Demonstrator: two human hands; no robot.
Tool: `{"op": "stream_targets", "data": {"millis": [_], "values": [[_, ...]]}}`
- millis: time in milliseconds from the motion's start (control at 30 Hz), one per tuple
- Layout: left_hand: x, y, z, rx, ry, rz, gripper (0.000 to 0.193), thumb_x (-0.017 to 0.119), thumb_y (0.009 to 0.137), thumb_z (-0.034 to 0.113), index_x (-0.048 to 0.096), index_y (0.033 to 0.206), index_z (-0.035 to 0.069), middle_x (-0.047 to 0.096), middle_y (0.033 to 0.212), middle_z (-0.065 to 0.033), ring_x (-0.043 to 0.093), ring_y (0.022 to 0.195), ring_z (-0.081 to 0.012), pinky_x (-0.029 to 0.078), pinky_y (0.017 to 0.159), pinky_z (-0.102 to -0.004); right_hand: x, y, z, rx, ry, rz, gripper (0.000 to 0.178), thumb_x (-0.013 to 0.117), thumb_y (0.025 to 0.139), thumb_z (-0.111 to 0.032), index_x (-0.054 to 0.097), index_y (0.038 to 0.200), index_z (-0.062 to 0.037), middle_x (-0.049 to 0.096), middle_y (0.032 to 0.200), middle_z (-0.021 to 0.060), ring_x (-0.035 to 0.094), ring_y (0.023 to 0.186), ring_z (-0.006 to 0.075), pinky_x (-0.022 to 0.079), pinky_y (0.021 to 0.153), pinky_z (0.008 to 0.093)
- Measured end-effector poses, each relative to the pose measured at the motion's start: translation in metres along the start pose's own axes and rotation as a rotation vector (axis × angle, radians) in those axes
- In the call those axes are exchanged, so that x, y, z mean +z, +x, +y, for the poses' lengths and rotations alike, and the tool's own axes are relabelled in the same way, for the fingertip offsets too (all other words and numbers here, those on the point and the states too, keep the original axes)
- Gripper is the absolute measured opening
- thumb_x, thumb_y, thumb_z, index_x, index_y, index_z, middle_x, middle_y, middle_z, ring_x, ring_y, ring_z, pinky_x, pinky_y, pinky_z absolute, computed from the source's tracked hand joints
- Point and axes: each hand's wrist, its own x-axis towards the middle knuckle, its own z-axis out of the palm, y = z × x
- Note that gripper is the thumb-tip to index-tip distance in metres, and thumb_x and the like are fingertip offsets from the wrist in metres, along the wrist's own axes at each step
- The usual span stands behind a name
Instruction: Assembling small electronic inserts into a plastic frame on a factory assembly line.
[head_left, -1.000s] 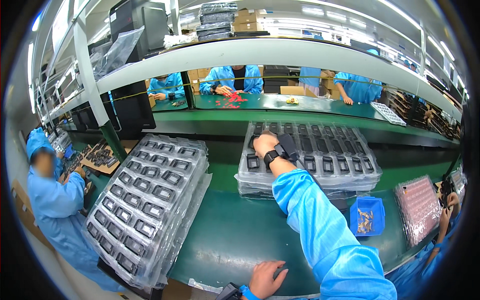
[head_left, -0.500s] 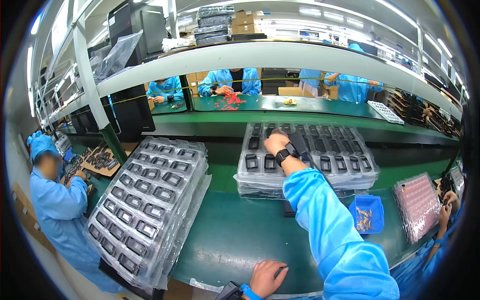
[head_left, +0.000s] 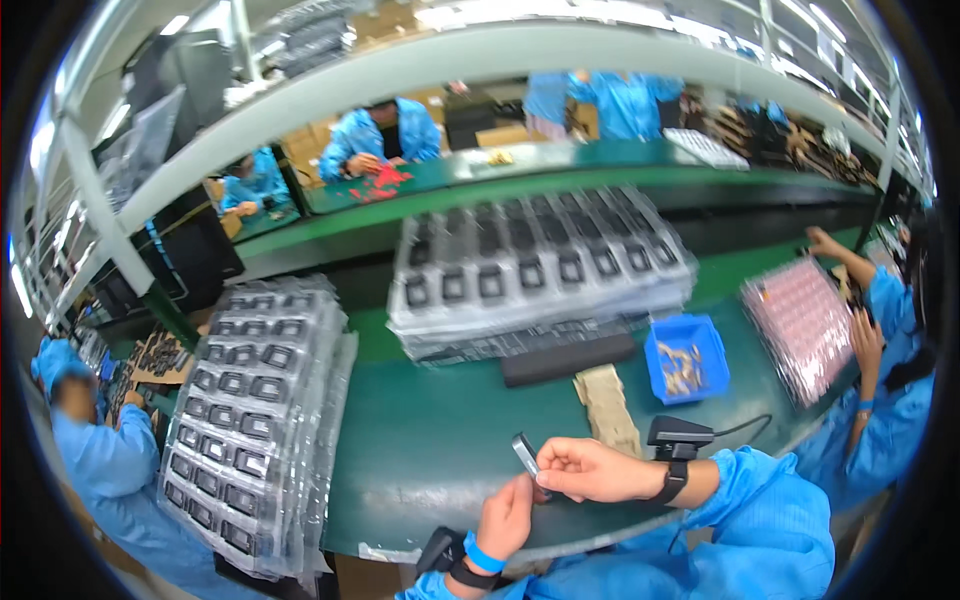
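My right hand [head_left: 590,468] holds a small grey rectangular part [head_left: 526,454] by its lower end, just above the near edge of the green table [head_left: 430,450]. My left hand [head_left: 507,520] sits right below it, fingertips touching the part's bottom. Both wrists wear dark bands, and the sleeves are blue. Behind my hands stands a stack of clear trays [head_left: 540,268] filled with dark parts. A second stack of the same trays [head_left: 255,410] lies to the left.
A blue bin [head_left: 686,360] of small pieces, a tan cardboard strip [head_left: 610,408], a black bar [head_left: 568,360] and a small black device [head_left: 678,434] with a cable lie right of centre. A pink tray [head_left: 805,325] sits at the right. Other workers in blue sit on both sides and behind.
My right arm has pulled back from the far tray stack to the near table edge, now holding a small grey part. My left hand has risen to meet it.
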Motion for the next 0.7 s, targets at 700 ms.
{"op": "stream_targets", "data": {"millis": [700], "values": [[0.045, -0.006, 0.000, 0.380, 0.508, 0.113, 0.011, 0.076, 0.078, 0.008, 0.071, 0.084, 0.001, 0.059, 0.078, -0.0091, 0.057, 0.067, -0.0209, 0.045, 0.058, -0.0306, -0.046, -0.077, 0.080, -0.137, -0.996, 0.675, 0.012, 0.068, 0.083, -0.011, 0.064, 0.094, -0.0094, 0.054, 0.093, 0.0098, 0.062, 0.078, 0.0334, 0.052, 0.067, 0.0438]]}}
